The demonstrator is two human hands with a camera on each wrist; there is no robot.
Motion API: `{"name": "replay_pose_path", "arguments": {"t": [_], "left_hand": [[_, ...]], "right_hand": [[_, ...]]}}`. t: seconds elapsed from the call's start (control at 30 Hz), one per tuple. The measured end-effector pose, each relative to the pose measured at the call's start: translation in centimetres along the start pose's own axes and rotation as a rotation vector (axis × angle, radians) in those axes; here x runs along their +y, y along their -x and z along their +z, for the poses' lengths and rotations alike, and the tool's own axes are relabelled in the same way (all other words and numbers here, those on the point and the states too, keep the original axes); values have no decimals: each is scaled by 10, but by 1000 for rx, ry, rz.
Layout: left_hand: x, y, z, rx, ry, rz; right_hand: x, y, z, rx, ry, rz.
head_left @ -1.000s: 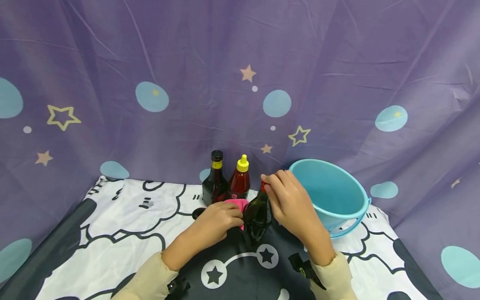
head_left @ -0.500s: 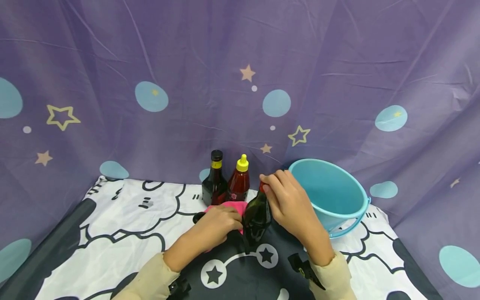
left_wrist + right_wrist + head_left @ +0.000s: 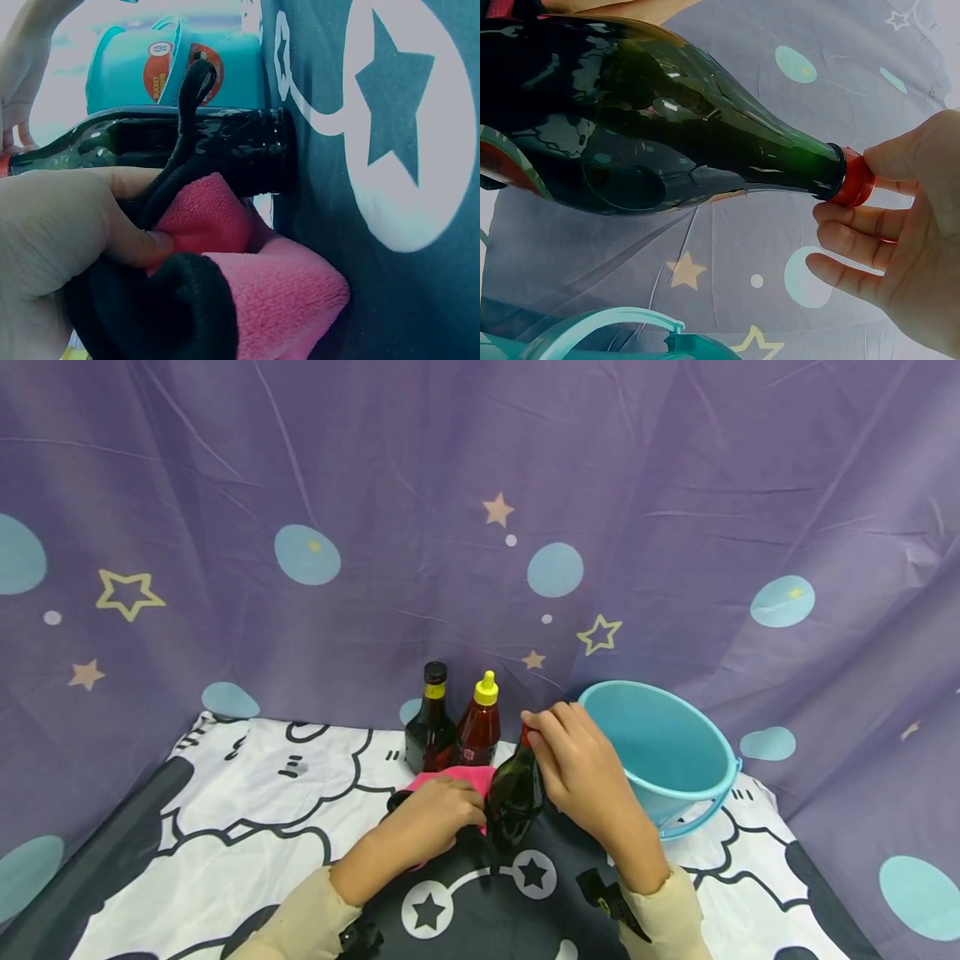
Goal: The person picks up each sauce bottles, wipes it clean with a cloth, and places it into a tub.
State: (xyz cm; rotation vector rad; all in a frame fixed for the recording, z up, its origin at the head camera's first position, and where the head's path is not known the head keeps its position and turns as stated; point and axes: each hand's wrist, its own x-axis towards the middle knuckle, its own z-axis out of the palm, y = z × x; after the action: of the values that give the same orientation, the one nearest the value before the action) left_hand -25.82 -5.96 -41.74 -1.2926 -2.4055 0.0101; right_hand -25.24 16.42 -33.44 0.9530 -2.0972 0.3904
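Observation:
A dark green glass bottle (image 3: 514,797) with a red cap (image 3: 857,178) stands upright on the table. My right hand (image 3: 581,768) pinches that cap between thumb and fingers from the right side. Against the bottle's left side, my left hand (image 3: 438,812) holds a pink cloth (image 3: 281,292) with black edging. In the left wrist view the thumb and a finger pinch the cloth, and a black loop (image 3: 191,97) on it lies across the bottle. The left hand hides part of the cloth in the head view.
Just behind the cloth stand a dark bottle with a black cap (image 3: 435,673) and a red sauce bottle (image 3: 480,727) with a yellow nozzle. A light blue bucket (image 3: 660,735) sits close to the right hand. A purple curtain (image 3: 405,527) hangs behind the table.
My left hand has shifted slightly toward me along the bottle. More of the pink cloth now shows behind it, spread leftward. The right hand has kept its place on the cap.

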Motion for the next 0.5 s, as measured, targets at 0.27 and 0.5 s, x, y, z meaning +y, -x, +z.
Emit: {"name": "replay_pose_path", "arguments": {"t": [0.27,0.5], "left_hand": [[-2,1,-3,18,32,-24],[-9,2,-7,189,38,-82]], "right_hand": [[0,0,0,-4,-2,8],[0,1,0,-16,5,11]]}}
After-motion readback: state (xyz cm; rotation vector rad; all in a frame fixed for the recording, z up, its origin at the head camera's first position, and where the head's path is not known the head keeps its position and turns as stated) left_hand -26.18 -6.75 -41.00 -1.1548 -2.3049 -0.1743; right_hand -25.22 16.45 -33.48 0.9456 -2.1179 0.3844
